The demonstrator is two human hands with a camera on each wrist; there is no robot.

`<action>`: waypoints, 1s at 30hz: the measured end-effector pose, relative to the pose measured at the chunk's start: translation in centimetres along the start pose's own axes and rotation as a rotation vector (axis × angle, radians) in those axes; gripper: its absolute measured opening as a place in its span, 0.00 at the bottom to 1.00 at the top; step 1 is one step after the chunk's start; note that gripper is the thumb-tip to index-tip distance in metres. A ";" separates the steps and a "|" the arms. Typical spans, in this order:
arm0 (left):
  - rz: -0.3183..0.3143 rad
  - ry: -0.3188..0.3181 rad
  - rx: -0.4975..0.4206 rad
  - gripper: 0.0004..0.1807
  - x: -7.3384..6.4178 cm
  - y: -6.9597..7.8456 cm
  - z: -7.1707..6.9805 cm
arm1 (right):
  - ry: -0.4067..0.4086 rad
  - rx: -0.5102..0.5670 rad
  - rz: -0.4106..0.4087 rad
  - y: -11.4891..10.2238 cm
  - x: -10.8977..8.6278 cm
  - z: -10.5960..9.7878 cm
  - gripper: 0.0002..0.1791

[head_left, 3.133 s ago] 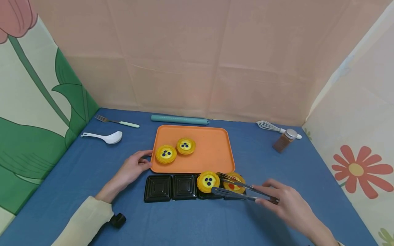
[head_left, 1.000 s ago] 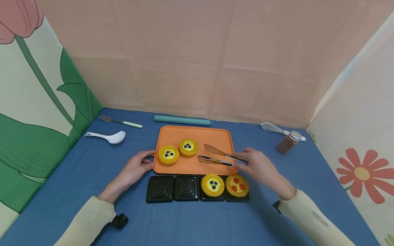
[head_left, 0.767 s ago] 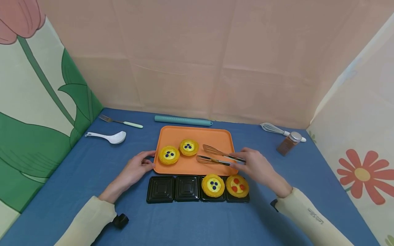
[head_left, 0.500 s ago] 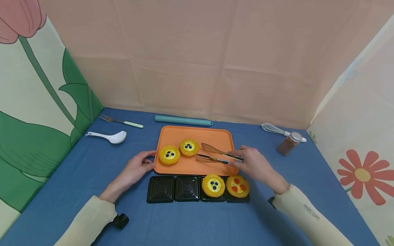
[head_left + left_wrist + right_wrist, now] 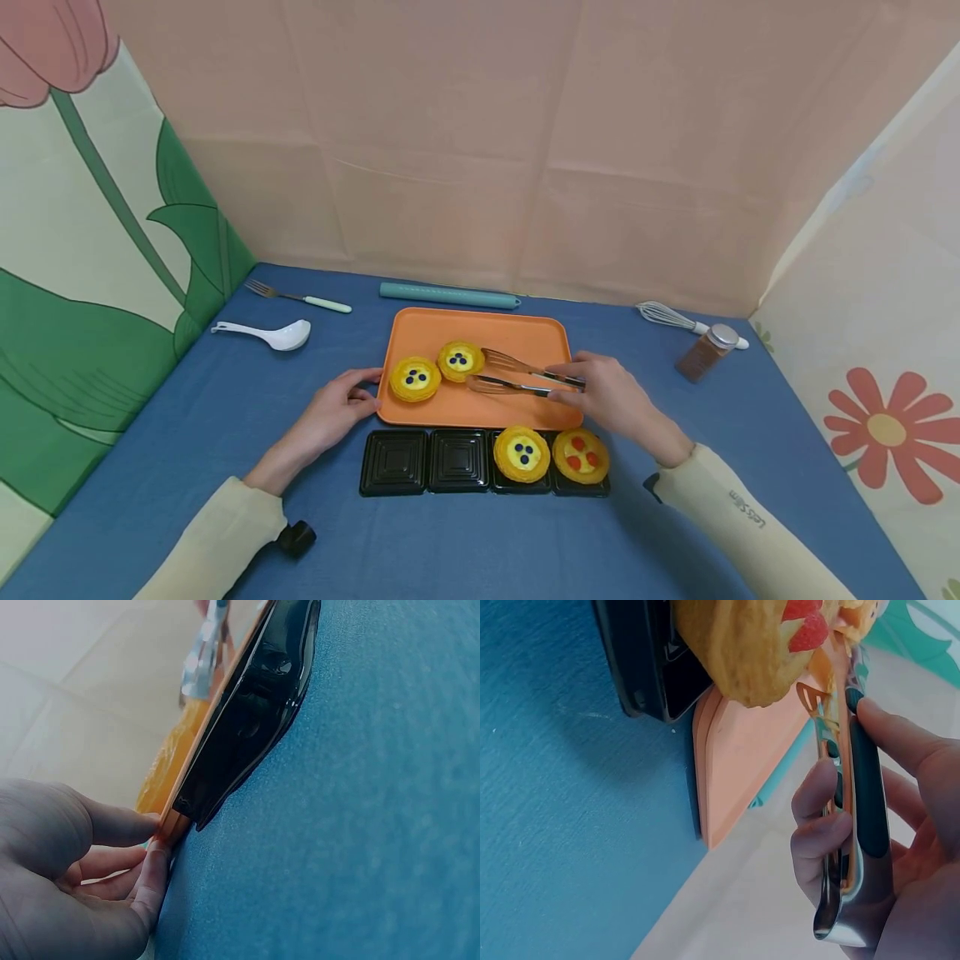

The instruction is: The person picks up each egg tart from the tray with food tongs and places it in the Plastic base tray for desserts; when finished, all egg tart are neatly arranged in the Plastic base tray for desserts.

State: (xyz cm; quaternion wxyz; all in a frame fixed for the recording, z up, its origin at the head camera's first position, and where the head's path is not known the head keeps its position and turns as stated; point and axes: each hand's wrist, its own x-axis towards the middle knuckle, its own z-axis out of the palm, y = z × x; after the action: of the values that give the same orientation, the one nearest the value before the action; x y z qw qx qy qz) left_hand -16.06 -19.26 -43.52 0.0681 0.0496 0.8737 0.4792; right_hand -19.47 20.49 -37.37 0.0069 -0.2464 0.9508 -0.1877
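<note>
My left hand (image 5: 333, 412) pinches the left rim of the orange tray (image 5: 525, 329), thumb above and fingers below, as the left wrist view shows. Two blueberry-topped tarts (image 5: 415, 379) sit on the tray's left half. My right hand (image 5: 611, 396) holds metal tongs (image 5: 870, 787) with dark grips. The tongs' slotted ends are spread apart over the tray, just right of the rear tart (image 5: 461, 361), with nothing between them. In front stands a black sectioned tray (image 5: 395, 462); its right sections hold a blueberry tart (image 5: 522, 455) and a strawberry tart (image 5: 581, 457).
Behind the orange tray lies a teal rolling pin (image 5: 450, 296). A fork (image 5: 326, 304) and white ladle (image 5: 285, 336) lie at the back left. A whisk (image 5: 663, 315) and a tilted-looking spice jar (image 5: 701, 358) are at the back right.
The tongs have left the strawberry tart in the black tray and moved over the orange tray, then slid left towards the rear tart. My left hand has stayed on the rim.
</note>
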 end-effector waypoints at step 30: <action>-0.010 0.010 0.006 0.28 0.0 0.0 0.2 | 0.080 -0.048 -0.047 -0.5 -2.0 -0.2 0.19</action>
State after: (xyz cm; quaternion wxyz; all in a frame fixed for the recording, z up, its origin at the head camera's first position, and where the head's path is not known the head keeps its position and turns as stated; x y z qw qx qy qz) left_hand -16.02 -19.14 -43.61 0.0661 0.0433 0.8757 0.4763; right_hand -17.54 21.11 -37.13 -0.0413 -0.2611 0.9484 -0.1748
